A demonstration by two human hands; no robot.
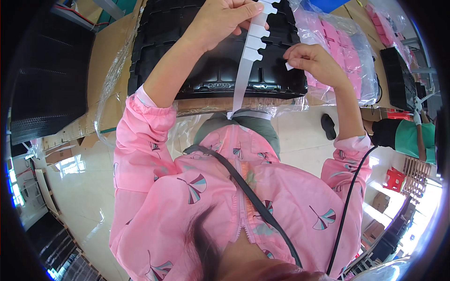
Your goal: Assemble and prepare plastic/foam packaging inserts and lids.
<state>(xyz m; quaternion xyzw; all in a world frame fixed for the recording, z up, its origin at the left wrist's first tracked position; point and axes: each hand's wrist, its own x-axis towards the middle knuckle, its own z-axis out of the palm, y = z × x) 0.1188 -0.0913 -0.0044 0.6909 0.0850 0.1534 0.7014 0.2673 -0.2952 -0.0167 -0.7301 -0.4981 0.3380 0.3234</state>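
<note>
Okay, left hand (227,16) had a white strip (247,65) pinched between thumb and fingers near its upper end. Strip crossed in front of the black tray (201,77) and ran down past its near edge toward the person's lap; couldn't tell if it touched the tray. Upper part showed squared tabs along the right edge, lower part was plain.

Right hand (315,62) was closed in a pinch on a small white piece (289,66), over the tray's right side, apart from the strip.

Tray sat on a brown work surface (105,63). Pink molded pieces (344,51) in clear plastic lay just right of it. Further right: co-worker in green (412,140), pale glove (417,112) on one hand.
</note>
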